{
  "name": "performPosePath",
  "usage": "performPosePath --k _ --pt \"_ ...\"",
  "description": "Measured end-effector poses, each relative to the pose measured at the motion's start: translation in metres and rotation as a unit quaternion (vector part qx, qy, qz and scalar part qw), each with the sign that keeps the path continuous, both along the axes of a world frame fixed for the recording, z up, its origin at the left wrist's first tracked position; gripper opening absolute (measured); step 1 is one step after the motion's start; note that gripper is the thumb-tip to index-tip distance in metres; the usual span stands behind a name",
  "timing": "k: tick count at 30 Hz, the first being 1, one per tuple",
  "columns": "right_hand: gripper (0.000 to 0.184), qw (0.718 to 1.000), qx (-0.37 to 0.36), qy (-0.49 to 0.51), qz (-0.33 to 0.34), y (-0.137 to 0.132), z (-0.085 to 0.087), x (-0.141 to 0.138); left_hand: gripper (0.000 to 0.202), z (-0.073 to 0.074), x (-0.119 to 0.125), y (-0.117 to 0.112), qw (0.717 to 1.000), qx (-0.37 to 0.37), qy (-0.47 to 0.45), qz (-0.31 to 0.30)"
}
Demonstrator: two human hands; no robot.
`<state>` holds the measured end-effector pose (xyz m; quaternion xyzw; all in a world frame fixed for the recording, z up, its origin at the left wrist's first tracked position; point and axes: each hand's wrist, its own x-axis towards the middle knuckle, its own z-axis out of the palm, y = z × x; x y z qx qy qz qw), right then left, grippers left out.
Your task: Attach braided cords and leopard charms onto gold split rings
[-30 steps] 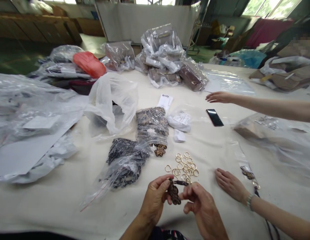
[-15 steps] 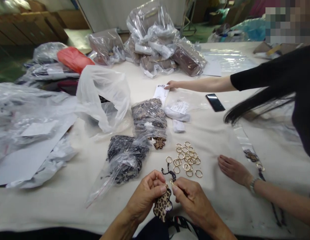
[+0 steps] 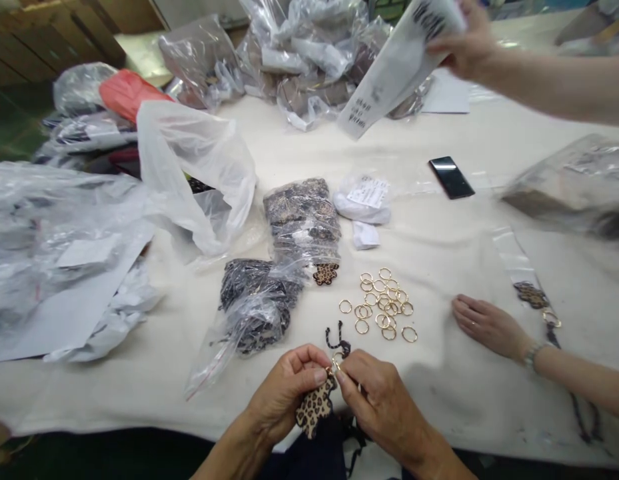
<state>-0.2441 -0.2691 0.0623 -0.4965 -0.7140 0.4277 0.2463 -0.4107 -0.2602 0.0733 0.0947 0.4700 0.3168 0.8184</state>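
My left hand (image 3: pixel 292 380) pinches the top of a leopard-print charm (image 3: pixel 314 408), which hangs below the fingers over the table's near edge. Close beside it, my right hand (image 3: pixel 384 393) grips a gold split ring (image 3: pixel 336 358) right at the charm's top. Whether the ring passes through the charm's loop I cannot tell. A dark patterned cord (image 3: pixel 344 347) extends from the ring, its ends lying on the cloth. Just beyond my hands lie several loose gold rings (image 3: pixel 388 307). Left of them are a clear bag of dark cords (image 3: pixel 256 300) and a bag of leopard-print charms (image 3: pixel 304 223).
A co-worker's hand (image 3: pixel 492 327) rests on the table at right, near another charm (image 3: pixel 531 295) with ring and cord. The co-worker's other hand (image 3: pixel 469 43) holds up a printed paper (image 3: pixel 384 83). A phone (image 3: pixel 452 177), an opened white bag (image 3: pixel 189 143) and wrapped goods lie farther back.
The co-worker's far hand has lifted the printed paper off the table and brought it up and right. My hands keep their hold on charm and ring; the view has shifted slightly.
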Motion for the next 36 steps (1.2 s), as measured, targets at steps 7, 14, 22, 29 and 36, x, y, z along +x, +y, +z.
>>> performPosePath --k 7,14,22,29,36 --pt "0.023 0.987 0.134 -0.076 0.033 -0.001 -0.003 -0.001 0.018 -0.005 0.001 0.003 0.999 -0.017 -0.043 0.021" --pt "0.02 0.955 0.245 -0.154 0.059 0.004 -0.004 0.002 0.019 -0.007 0.003 0.004 0.997 -0.063 -0.027 0.039" --pt "0.018 0.958 0.205 -0.149 0.136 0.008 -0.008 0.012 0.027 -0.017 0.001 0.007 0.996 -0.089 -0.025 0.017" --pt "0.026 0.962 -0.189 0.196 0.038 0.002 -0.005 0.057 0.023 -0.034 0.041 0.006 0.988 -0.098 -0.087 -0.077" --pt "0.031 0.922 -0.192 0.158 -0.296 -0.023 0.015 0.179 0.025 -0.046 0.117 0.023 0.99 0.012 -0.045 -0.134"
